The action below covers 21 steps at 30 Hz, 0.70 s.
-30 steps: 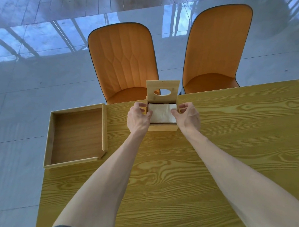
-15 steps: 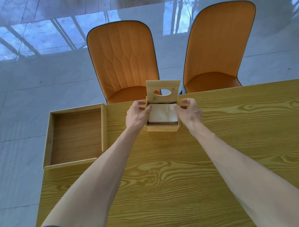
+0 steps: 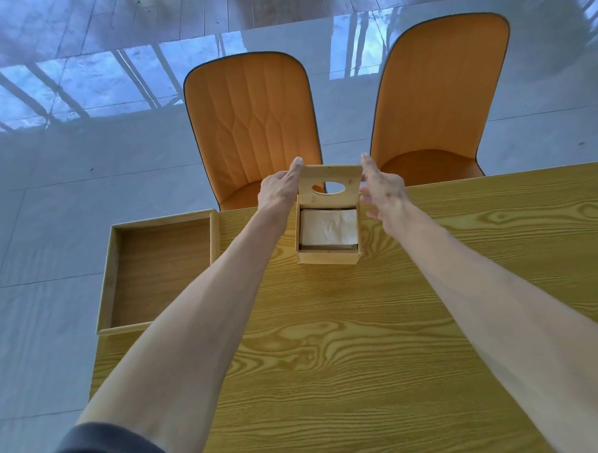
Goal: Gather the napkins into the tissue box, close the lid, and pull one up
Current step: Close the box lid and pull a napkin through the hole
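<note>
The long yellow wood-grain tabletop [image 3: 371,349] fills the lower frame, its far edge meeting a glossy pale tiled floor [image 3: 51,215]. Beyond that edge stand two orange padded chairs with dark piping, the left chair [image 3: 250,121] showing a stitched diamond back and the right chair [image 3: 440,88] a plain smooth one. At the tabletop's left edge lies a shallow square wooden tray [image 3: 109,279], partly overhanging the side. Two bare forearms reach forward from the bottom of the view, a dark sleeve [image 3: 110,440] just showing on the left one. Near the far edge, between the arms, sits the small square light-wood tissue box [image 3: 327,256], and there are the cream-white napkins [image 3: 328,226], stacked flat inside it, showing below the rim. The box's hinged wooden lid with an oval hole [image 3: 330,178] stands upright at the back, still open, the chair and floor visible through the hole. Now the hands: the left hand [image 3: 278,191] is up at the lid's left edge, fingers extended, fingertip by the top corner. The right hand [image 3: 381,189] mirrors it at the lid's right edge, fingers spread and loose. As for the grip, both are open-fingered and flank the lid; whether either actually presses the wood, I cannot tell from here.
</note>
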### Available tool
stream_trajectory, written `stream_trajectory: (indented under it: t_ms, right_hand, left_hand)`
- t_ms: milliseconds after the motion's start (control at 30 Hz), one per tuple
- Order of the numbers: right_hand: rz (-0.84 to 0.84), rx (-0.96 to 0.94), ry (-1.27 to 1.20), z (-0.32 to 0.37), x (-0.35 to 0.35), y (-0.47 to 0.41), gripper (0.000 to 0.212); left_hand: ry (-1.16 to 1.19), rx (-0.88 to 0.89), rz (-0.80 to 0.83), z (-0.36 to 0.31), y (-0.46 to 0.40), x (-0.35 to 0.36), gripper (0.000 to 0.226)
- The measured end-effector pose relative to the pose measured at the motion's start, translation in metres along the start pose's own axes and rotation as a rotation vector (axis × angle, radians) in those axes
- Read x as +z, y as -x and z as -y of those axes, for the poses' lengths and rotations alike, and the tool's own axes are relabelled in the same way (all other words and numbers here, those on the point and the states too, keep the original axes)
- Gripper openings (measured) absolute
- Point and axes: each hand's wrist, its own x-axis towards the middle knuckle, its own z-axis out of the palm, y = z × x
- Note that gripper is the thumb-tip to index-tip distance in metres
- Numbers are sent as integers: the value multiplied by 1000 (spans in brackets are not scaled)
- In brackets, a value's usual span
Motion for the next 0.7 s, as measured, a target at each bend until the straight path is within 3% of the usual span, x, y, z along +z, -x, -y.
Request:
stream_trajectory:
  t_ms: [333,467,567,700]
  right_hand:
    - [36,-109,59,-23,-13,11,88]
    - [70,-103,74,-35,-16,23,81]
    - [120,-85,68,-46,-18,34,65]
    - [139,-78,68,-64,-20,36,60]
  left_hand:
    - [-4,-34,39,13,21,-7,38]
    - [-6,-23,58,29,31,-12,63]
    - [23,-63,107,45,38,-14,63]
    - [71,-90,157,66,41,-13,54]
